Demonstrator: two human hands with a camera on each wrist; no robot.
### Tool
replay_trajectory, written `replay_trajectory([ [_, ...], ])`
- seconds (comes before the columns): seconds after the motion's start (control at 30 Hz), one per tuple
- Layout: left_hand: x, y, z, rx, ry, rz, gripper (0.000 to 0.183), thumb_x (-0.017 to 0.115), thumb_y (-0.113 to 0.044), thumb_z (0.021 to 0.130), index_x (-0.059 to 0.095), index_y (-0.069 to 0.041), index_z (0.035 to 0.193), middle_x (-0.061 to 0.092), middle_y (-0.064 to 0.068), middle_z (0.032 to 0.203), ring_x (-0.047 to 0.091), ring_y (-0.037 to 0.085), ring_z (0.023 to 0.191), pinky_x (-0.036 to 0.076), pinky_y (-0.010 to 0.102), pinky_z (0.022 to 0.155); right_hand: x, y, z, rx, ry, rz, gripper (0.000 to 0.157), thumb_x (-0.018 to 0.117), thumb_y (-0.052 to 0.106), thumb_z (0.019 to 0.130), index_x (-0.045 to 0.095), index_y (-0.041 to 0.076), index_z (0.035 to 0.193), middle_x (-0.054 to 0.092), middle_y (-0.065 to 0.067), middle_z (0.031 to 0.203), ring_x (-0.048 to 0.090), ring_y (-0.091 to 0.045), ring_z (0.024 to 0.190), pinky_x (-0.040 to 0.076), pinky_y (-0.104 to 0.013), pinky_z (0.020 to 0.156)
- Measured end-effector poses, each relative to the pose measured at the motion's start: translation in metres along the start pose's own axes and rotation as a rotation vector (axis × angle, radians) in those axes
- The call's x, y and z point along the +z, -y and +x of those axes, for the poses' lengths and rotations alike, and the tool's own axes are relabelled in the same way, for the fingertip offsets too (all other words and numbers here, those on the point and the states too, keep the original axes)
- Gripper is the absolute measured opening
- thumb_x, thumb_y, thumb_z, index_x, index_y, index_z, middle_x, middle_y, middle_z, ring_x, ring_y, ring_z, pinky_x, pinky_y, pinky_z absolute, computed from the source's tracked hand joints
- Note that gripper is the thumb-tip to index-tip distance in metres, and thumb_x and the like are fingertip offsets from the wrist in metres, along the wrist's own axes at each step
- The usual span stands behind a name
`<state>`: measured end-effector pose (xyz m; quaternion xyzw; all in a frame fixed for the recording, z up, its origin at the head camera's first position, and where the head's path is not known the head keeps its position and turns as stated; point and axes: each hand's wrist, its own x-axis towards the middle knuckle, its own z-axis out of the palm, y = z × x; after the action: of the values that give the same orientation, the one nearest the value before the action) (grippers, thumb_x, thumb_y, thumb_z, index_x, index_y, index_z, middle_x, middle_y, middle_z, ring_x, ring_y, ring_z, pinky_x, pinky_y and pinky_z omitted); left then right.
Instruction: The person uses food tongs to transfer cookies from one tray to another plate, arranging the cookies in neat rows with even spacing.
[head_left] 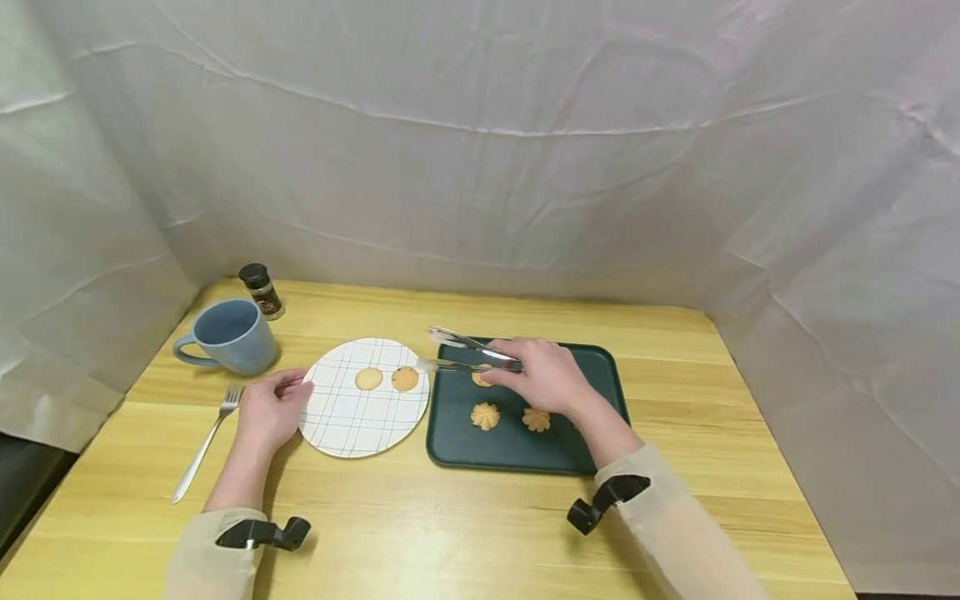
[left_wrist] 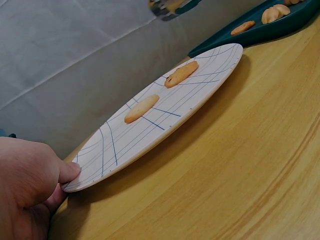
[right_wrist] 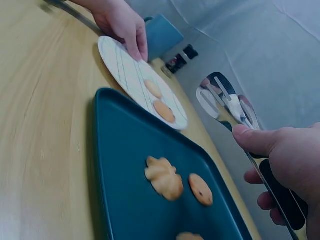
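Note:
My left hand (head_left: 273, 410) pinches the left rim of a round white plate (head_left: 337, 417) with a blue grid pattern, thumb on top and fingers beneath. Two flat round cookies lie on it, one pale (head_left: 368, 378) and one browner with dark specks (head_left: 405, 379). In my right hand (head_left: 551, 375) I grip metal tongs (head_left: 450, 336), whose tips point left and stand apart with nothing between them. They hover over the far left of a dark green tray (head_left: 480, 452). The tray bears two flower-shaped cookies (head_left: 484, 416) and a flat round cookie (right_wrist: 200, 189), partly hidden in the head view.
Left of the plate lies a fork (head_left: 201, 458). A blue mug (head_left: 238, 342) stands behind the left hand, with a black-capped spice jar (head_left: 262, 293) farther back. Light cloth walls (head_left: 465, 208) enclose the wooden table (head_left: 435, 533) at the back and sides.

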<state>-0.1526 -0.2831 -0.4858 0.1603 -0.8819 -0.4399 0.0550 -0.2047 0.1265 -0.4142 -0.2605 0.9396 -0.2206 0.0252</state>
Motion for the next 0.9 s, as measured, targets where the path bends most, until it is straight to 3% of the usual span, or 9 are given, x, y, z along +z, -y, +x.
replay_trajectory([
  [0.23,0.001,0.001,0.000,-0.002,0.009,-0.008,0.038,0.062,-0.022,0.107,0.067,0.003,0.136,0.069,0.022,0.124,0.065,0.032,0.112,0.049,0.038,0.092,-0.010,-0.015,-0.015,0.040,-0.003,0.002,0.065,0.068,0.059,0.099,0.062,0.019,0.150,0.076,0.001,0.112,0.058,-0.007,0.066,0.049,-0.039,0.069],
  [0.37,0.000,0.001,-0.001,0.000,0.005,-0.006,0.038,0.062,-0.021,0.107,0.067,0.003,0.136,0.069,0.022,0.124,0.064,0.032,0.113,0.049,0.039,0.092,-0.010,-0.025,-0.023,0.055,0.002,-0.030,0.066,0.066,0.062,0.099,0.062,0.020,0.150,0.073,-0.003,0.128,0.056,-0.008,0.065,0.048,-0.039,0.069],
  [0.5,0.000,0.001,-0.001,-0.003,0.006,-0.006,0.038,0.062,-0.020,0.107,0.067,0.003,0.136,0.069,0.023,0.125,0.064,0.033,0.113,0.049,0.040,0.094,-0.008,-0.034,-0.030,0.069,0.002,-0.049,0.067,0.067,0.061,0.099,0.062,0.019,0.150,0.068,-0.006,0.140,0.070,-0.021,0.088,0.054,-0.045,0.076],
  [0.6,0.000,0.001,-0.001,-0.008,0.008,-0.005,0.038,0.062,-0.021,0.107,0.067,0.003,0.137,0.069,0.022,0.125,0.064,0.033,0.114,0.050,0.041,0.094,-0.006,-0.039,-0.035,0.073,0.001,-0.058,0.067,0.068,0.060,0.098,0.063,0.016,0.149,0.065,-0.008,0.143,0.069,-0.028,0.112,0.055,-0.049,0.086],
  [0.67,0.000,0.001,-0.001,-0.008,0.006,-0.005,0.038,0.062,-0.021,0.107,0.067,0.003,0.137,0.069,0.022,0.125,0.064,0.033,0.114,0.050,0.041,0.094,-0.005,-0.041,-0.037,0.073,0.007,-0.058,0.068,0.068,0.060,0.098,0.063,0.015,0.149,0.067,-0.010,0.141,0.069,-0.025,0.102,0.054,-0.046,0.081],
  [0.8,0.000,0.000,-0.002,-0.007,0.004,-0.007,0.038,0.062,-0.021,0.107,0.067,0.003,0.136,0.069,0.023,0.124,0.064,0.033,0.113,0.049,0.041,0.094,-0.003,-0.046,-0.040,0.094,0.028,-0.034,0.069,0.068,0.060,0.098,0.063,0.014,0.149,0.070,-0.011,0.135,0.059,-0.016,0.062,0.046,-0.038,0.062],
  [0.9,0.000,-0.001,-0.002,-0.004,0.000,-0.008,0.038,0.063,-0.021,0.107,0.067,0.003,0.136,0.069,0.022,0.124,0.064,0.032,0.113,0.049,0.040,0.093,-0.001,-0.049,-0.043,0.092,0.028,-0.044,0.068,0.069,0.059,0.099,0.063,0.014,0.149,0.070,-0.012,0.134,0.061,-0.016,0.062,0.047,-0.037,0.062],
])
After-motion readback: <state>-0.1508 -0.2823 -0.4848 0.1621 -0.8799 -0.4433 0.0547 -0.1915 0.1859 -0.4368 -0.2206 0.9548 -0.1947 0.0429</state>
